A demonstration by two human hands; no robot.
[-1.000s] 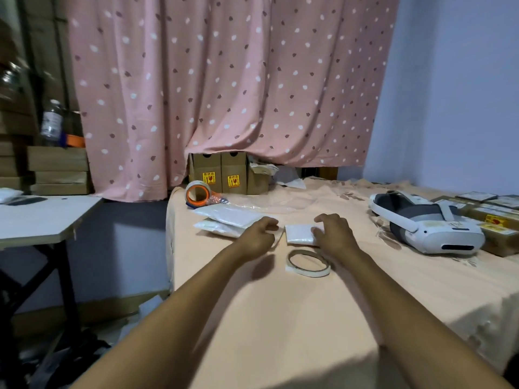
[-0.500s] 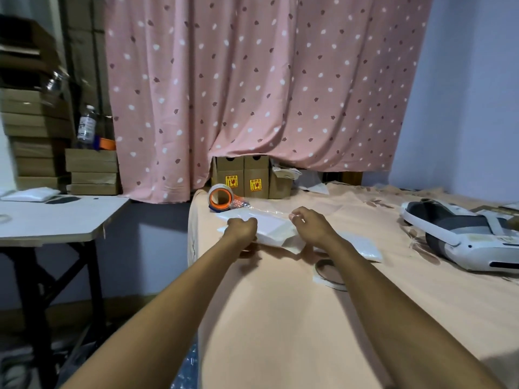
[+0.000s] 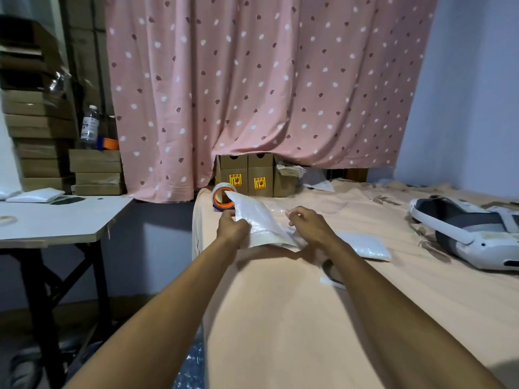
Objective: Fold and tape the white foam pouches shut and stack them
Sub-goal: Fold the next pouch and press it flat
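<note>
Grips a white foam pouch [image 3: 259,220] in the left hand [image 3: 232,229], fingers curled round its left edge. Holds it tilted: far corner raised in front of a roll of clear tape on an orange core [image 3: 222,196], near end low over the peach cloth-covered table [image 3: 280,318], with a paler band along that near end. Places the right hand [image 3: 309,226] just beside the pouch's right edge, fingers curled; cannot tell whether it pinches the pouch or only touches it. Leaves the two hands apart, pouch between them.

Shows a second white foam pouch [image 3: 362,245] lying flat on the cloth, right of the right hand and apart from the held one. Half hides a flat ring of tape [image 3: 330,275] under the right forearm.

Further right on the cloth, shows a white and grey headset [image 3: 463,231]. At the table's far edge, shows brown cardboard boxes with yellow labels [image 3: 247,175] under the hem of a pink dotted curtain [image 3: 252,80]. To the left, well apart, shows a white side table [image 3: 56,217].
</note>
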